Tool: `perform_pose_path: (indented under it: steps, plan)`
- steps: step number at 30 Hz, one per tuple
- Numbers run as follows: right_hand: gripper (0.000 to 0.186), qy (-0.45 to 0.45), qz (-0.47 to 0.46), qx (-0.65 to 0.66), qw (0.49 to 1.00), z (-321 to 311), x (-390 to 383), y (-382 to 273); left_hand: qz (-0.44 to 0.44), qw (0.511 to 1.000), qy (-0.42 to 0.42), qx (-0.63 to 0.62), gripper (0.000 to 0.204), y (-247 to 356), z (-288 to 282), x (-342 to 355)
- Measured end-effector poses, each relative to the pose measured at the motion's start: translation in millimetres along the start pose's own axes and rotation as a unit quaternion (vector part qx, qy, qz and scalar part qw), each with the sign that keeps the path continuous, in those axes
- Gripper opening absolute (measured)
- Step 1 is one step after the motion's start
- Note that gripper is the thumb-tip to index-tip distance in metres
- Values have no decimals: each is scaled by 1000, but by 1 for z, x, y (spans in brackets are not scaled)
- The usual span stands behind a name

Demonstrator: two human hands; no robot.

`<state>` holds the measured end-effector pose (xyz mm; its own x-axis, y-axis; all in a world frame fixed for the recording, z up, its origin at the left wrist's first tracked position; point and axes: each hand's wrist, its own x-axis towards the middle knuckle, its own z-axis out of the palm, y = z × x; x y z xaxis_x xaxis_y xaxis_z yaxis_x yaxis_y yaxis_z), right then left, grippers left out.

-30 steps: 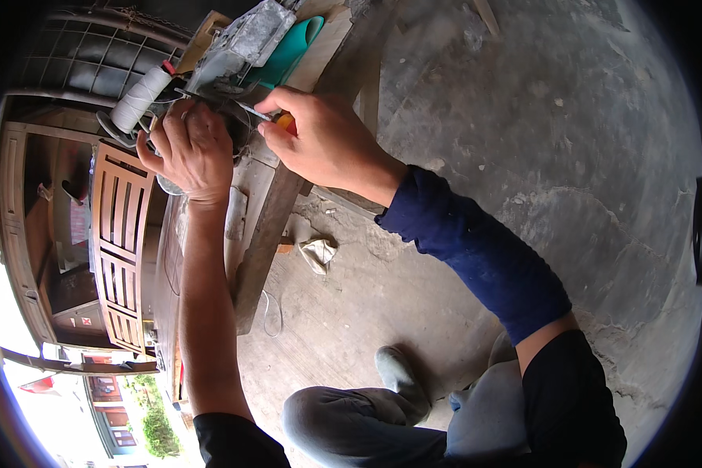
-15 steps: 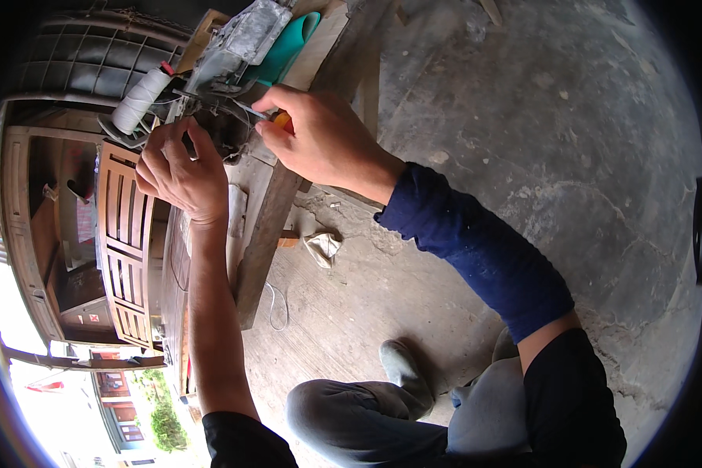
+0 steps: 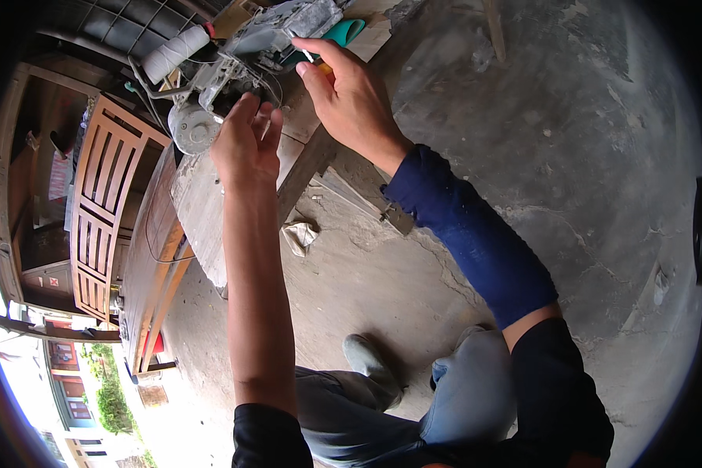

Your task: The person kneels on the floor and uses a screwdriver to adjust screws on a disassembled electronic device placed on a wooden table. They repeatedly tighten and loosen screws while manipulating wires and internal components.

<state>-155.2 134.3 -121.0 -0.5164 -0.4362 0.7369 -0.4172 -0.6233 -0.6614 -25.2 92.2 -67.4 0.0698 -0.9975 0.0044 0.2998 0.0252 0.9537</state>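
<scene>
My right hand (image 3: 356, 105) grips a screwdriver (image 3: 327, 69); its yellow handle is mostly covered by my fingers, and a pale, thin shaft shows at the fingertips. Just below a dusty grey metal machine (image 3: 281, 30), my left hand (image 3: 246, 152) has its fingers apart and slightly curled, with nothing visible in them. A round grey housing (image 3: 193, 129) sits left of that hand. Beyond it lies a cone of white thread (image 3: 177, 54) with a red tip. Fine thread or wire loops near the machine's open underside, which my left fingers partly hide.
The machine rests on a worn wooden bench (image 3: 199, 191). A teal sheet (image 3: 346, 33) lies behind my right hand. A slatted wooden panel (image 3: 109, 187) stands at the left. On the concrete floor (image 3: 522, 156) below are a pale cloth (image 3: 299, 237) and wooden pieces (image 3: 351, 187).
My view has shifted, so the bench and machine appear further right. My left fingers have opened out of a pinch and moved below the machine. The right hand with the screwdriver has drawn up and right.
</scene>
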Motion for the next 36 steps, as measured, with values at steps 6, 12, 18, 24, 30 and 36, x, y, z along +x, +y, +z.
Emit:
perform_pose_path:
  steps: [6,12,18,24,30,36]
  plan:
    - [24,7,3,-15,1000,8,10,11,-6,994,1,-106,19,-6,32,10]
    - [25,-30,71,-3,997,5,6,7,15,989,48,-139,14,-10,38,16]
    - [26,-24,67,-2,997,5,-3,12,76,981,91,-152,14,-16,50,6]
    - [26,-22,78,-1,997,3,0,9,154,975,98,-130,11,-30,56,2]
    - [26,-23,83,13,996,4,-2,8,229,960,107,-124,15,-42,60,5]
    - [26,-27,77,11,997,2,-2,10,208,961,108,-148,16,-43,64,6]
